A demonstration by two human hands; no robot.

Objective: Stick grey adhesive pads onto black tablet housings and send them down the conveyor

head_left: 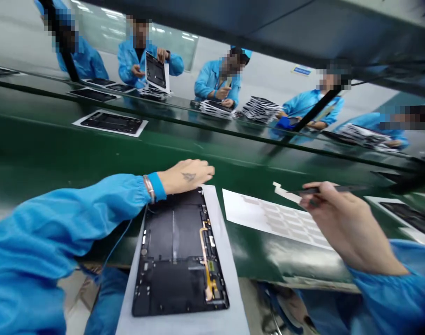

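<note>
A black tablet housing (177,246) with an orange flex cable (204,253) lies on a white sheet (229,284), jutting over the near bench edge. Across its far end reaches my left hand (189,176), fingers curled and closed. Its fingertips and whatever they hold are hidden. My right hand (345,221) is closed around dark tweezers (312,190). From their tip hangs a small white bent strip (285,193). Below and left of that hand is a sticker sheet (268,214) with rows of pale pieces.
A green bench (156,156) runs across, with another housing on white paper (111,123) at far left and one (408,214) at right. Several co-workers in blue sit opposite behind stacks of housings (261,109). A shelf (268,28) hangs overhead. A blue cord (118,244) trails from my left wrist.
</note>
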